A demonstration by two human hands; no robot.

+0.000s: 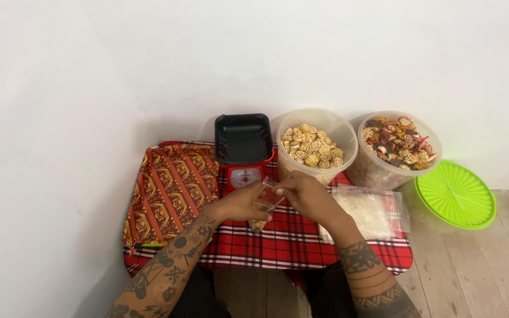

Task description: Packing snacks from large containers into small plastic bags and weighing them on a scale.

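White walls corner a low counter under red plaid cloth. Your left hand and right hand pinch a small clear bag before the red scale; a loose grip could spill snacks onto the cloth.

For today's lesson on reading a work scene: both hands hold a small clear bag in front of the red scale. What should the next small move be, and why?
Probably spread the mouth of the small clear bag wider. The left hand and right hand pinch it between them over the plaid cloth, and it looks barely open. The tub of pale snacks stands just behind, within reach.
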